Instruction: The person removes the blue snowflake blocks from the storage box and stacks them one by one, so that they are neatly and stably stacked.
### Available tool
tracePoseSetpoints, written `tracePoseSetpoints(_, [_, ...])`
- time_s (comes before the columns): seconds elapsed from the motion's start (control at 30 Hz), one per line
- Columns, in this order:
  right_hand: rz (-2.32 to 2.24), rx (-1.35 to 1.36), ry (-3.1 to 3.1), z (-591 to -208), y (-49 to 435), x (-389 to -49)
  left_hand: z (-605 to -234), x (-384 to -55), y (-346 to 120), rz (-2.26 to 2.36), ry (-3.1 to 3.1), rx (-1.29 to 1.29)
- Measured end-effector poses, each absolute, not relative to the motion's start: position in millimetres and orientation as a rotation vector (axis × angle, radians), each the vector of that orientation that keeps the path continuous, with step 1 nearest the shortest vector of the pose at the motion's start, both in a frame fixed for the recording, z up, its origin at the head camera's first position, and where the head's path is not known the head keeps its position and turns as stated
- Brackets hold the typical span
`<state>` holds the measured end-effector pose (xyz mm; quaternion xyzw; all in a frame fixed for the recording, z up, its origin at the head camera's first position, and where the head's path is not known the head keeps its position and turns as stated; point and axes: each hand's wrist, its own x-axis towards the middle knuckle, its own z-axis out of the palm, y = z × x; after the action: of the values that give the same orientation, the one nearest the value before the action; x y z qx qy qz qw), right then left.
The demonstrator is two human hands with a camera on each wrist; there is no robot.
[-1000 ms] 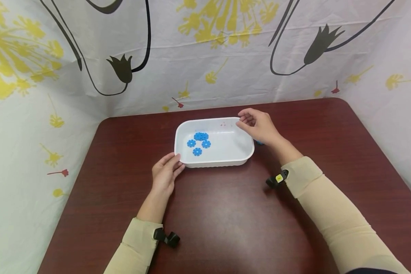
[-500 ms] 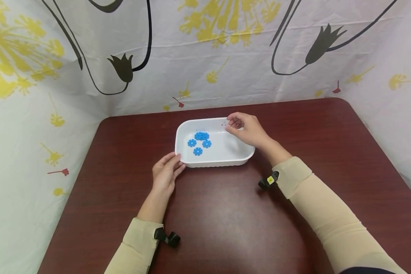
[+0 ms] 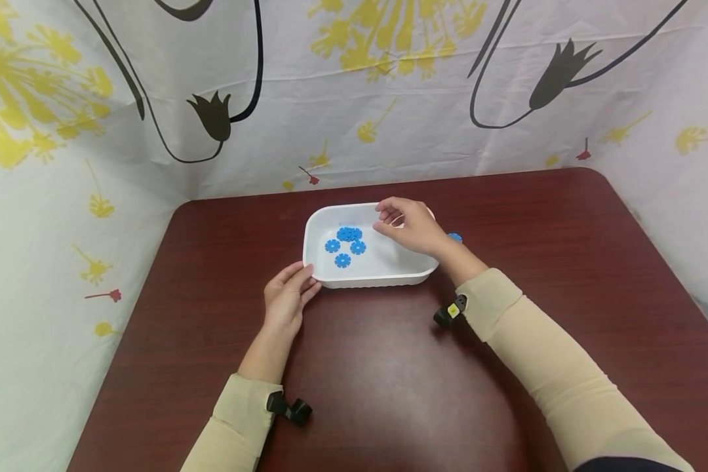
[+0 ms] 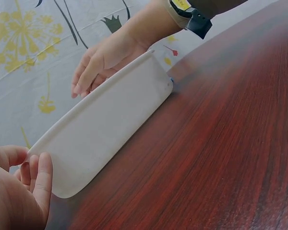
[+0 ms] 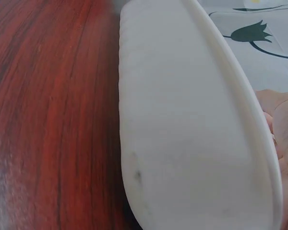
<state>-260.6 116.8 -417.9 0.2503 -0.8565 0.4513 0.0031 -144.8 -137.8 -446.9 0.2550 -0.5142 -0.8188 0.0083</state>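
A white plastic tray (image 3: 377,283) sits on the table, with several blue notched discs (image 3: 343,261) lying in its left half. At the tray's front left corner my left hand (image 3: 284,300) pinches the rim, thumb on top and fingers against the outer wall, as the left wrist view also shows. My right hand (image 3: 413,226) is above the right half of the tray, fingers loosely bent, with no object visible in it. In the right wrist view the tray's outer wall (image 5: 192,115) hides most of that hand.
Just right of the tray, another blue disc (image 3: 455,237) is partly hidden behind my right wrist. The dark red-brown table (image 3: 377,380) extends around the tray. A white curtain (image 3: 354,151) with flower prints hangs behind the table and at its sides.
My right hand has moved left from the tray's right edge to above its interior, and the blue disc outside on the right shows more. My left hand stays at the corner.
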Motion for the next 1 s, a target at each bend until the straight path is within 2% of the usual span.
tracePoseSetpoints(0.67, [1.382,0.889,-2.758,-426.3,91.7,-264.0,-446.3,-145.2,-136.8,-2.562,-1.579,0.807])
tracePoseSetpoints(1.0, [1.257,1.032,-2.828,-430.1,83.6,-267.0,-445.9,-146.5,-136.6,-2.568,-1.538,0.846])
